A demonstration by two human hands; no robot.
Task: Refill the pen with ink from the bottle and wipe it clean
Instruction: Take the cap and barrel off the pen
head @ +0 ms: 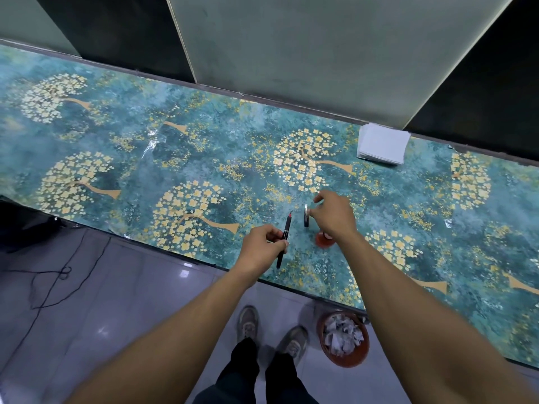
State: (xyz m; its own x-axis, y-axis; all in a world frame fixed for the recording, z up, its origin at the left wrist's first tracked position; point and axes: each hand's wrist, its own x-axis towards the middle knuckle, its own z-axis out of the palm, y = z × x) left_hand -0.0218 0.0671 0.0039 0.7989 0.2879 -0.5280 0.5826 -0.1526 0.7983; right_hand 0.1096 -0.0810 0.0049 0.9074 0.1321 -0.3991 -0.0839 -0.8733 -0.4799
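Left grip (264, 249) round pen (284, 239)

I see the pen (283, 239), slim and black with a reddish tip pointing away from me, pinched near its middle and lifted over the worktop (180, 158). The ink bottle (324, 239), small and red, stands near the front edge. A dark, silver-rimmed cap (306, 216) is held on edge just beyond it
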